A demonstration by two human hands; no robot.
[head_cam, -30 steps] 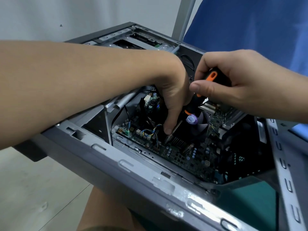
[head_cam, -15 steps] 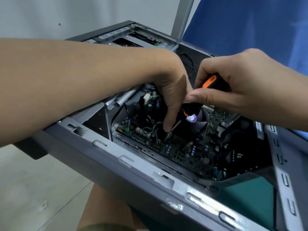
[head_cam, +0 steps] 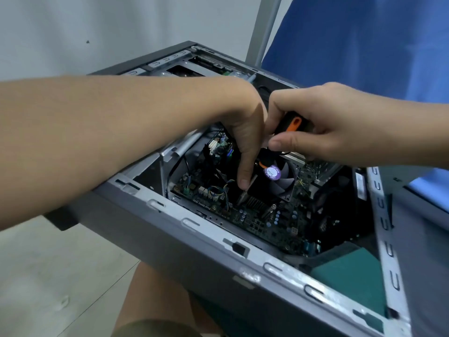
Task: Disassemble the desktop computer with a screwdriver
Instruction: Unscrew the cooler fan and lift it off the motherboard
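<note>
Head view: desktop case (head_cam: 194,251) sits tilted in front of the person, open side up, near edge over a bare knee (head_cam: 150,300). Motherboard (head_cam: 257,220) exposed inside, CPU cooler fan (head_cam: 284,181) with purple hub sticker at centre, heatsink fins (head_cam: 255,203) just below it

Right hand (head_cam: 323,127) is wrapped round the black-and-orange handle of the screwdriver (head_cam: 295,124), thumb laid across the front. Tool angles down and left into the case, tip landing at the near-left corner of the cooler, right by the fins. Can't make out the screw head itself

Left hand (head_cam: 245,132) comes in over the case's left wall, one straight finger pointing down and touching the screwdriver shaft just above the tip. Its other fingers are out of sight behind the hand. Both hands are close together, nearly touching above the fan

Coloured fan wires run along the board's left edge. Green mat (head_cam: 349,273) shows through the case's lower right corner. Blue fabric (head_cam: 364,45) behind, pale wall to the left
</note>
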